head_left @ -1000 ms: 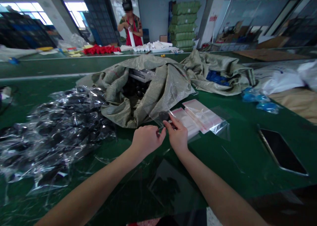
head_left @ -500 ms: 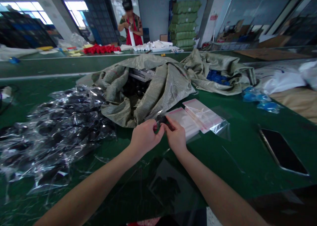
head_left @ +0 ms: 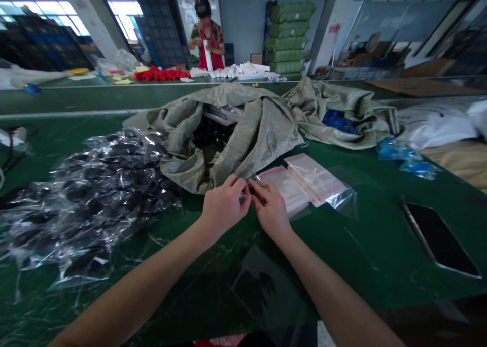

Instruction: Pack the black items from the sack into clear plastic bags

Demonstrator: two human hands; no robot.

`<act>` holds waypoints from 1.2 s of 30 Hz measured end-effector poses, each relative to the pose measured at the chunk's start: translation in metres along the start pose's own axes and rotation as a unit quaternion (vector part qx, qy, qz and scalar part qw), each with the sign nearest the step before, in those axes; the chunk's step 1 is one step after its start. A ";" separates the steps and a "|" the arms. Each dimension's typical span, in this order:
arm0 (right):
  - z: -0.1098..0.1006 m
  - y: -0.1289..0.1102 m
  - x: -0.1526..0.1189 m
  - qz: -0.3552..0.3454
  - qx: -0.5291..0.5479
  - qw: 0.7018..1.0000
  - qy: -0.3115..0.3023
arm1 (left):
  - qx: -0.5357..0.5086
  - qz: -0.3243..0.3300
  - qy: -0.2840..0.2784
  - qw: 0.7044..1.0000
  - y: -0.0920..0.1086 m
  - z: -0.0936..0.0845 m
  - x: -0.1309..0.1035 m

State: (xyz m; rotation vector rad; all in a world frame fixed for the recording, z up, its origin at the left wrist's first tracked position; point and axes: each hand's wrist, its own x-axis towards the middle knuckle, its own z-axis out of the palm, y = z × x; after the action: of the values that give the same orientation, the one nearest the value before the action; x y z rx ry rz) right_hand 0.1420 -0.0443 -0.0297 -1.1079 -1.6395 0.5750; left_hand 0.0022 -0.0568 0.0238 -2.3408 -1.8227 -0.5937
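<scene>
My left hand [head_left: 226, 202] is closed, its fingers curled in a pinch in front of the grey-green woven sack [head_left: 262, 134]. Close beside it, my right hand [head_left: 271, 207] pinches with thumb and forefinger. Between the fingertips is a small clear plastic bag with something dark in it, mostly hidden by the fingers. Dark rounded pieces [head_left: 217, 140] show inside the sack's mouth. Just right of my right hand lie two stacks of flat clear bags [head_left: 314, 177] with pinkish edges. To the left spreads a heap of bagged black items [head_left: 125, 184].
A phone [head_left: 441, 238] lies at the right on the green table [head_left: 365, 266]. Behind it are blue items in clear bags [head_left: 409, 157] and a second sack [head_left: 350, 103] holding blue pieces. Across the far table, a person [head_left: 207, 35] handles a white item.
The view has shifted slightly, moving the scene to the right. My hands stay close together, and the dark item between them is now more covered by my fingers.
</scene>
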 end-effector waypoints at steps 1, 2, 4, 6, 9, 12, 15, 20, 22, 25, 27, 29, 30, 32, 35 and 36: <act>-0.001 0.000 0.001 -0.004 0.003 1.000 -0.008 | -0.012 -0.003 -0.001 1.000 -0.001 0.000 0.001; -0.003 0.000 0.001 -0.008 0.008 1.000 -0.017 | -0.026 -0.008 -0.001 1.000 -0.002 0.000 0.002; -0.006 -0.001 0.003 -0.013 0.020 0.999 -0.030 | -0.051 -0.021 -0.003 0.998 -0.004 0.000 0.005; -0.010 -0.004 0.004 -0.011 0.025 0.999 -0.032 | -0.063 -0.034 -0.008 0.997 -0.006 -0.002 0.008; -0.014 -0.014 0.008 -0.012 -0.029 0.999 -0.018 | -0.073 -0.049 -0.020 0.996 -0.007 -0.007 0.010; -0.017 -0.029 0.016 -0.011 -0.129 0.992 0.005 | -0.084 -0.067 -0.030 0.994 -0.008 -0.013 0.011; -0.019 -0.049 0.029 0.016 -0.194 0.981 0.003 | -0.094 -0.096 -0.045 0.990 -0.011 -0.018 0.013; -0.021 -0.082 0.055 0.028 -0.249 0.968 0.001 | -0.110 -0.118 -0.054 0.985 -0.021 -0.026 0.016; -0.019 -0.091 0.063 0.026 -0.255 0.967 -0.005 | -0.112 -0.112 -0.042 0.986 -0.024 -0.031 0.015; -0.015 -0.096 0.072 0.030 -0.259 0.965 -0.036 | -0.115 -0.097 -0.023 0.988 -0.026 -0.040 0.015; -0.011 -0.095 0.075 0.033 -0.256 0.965 -0.053 | -0.118 -0.094 -0.022 0.988 -0.029 -0.044 0.015; -0.009 -0.092 0.076 0.035 -0.242 0.968 -0.054 | -0.122 -0.095 -0.024 0.988 -0.032 -0.047 0.016; -0.008 -0.090 0.076 0.036 -0.235 0.970 -0.052 | -0.123 -0.097 -0.024 0.987 -0.034 -0.047 0.016; -0.007 -0.086 0.077 0.039 -0.221 0.973 -0.053 | -0.128 -0.100 -0.022 0.986 -0.038 -0.047 0.018; -0.006 -0.083 0.078 0.045 -0.205 0.976 -0.060 | -0.137 -0.101 -0.018 0.985 -0.042 -0.046 0.020; -0.006 -0.083 0.078 0.047 -0.202 0.976 -0.060 | -0.140 -0.099 -0.017 0.985 -0.042 -0.045 0.020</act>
State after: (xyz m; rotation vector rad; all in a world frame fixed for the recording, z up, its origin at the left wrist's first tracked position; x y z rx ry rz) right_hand 0.1121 -0.0150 0.0767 -1.4750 -1.8692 0.3816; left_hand -0.0446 -0.0418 0.0664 -2.3613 -2.1284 -0.8946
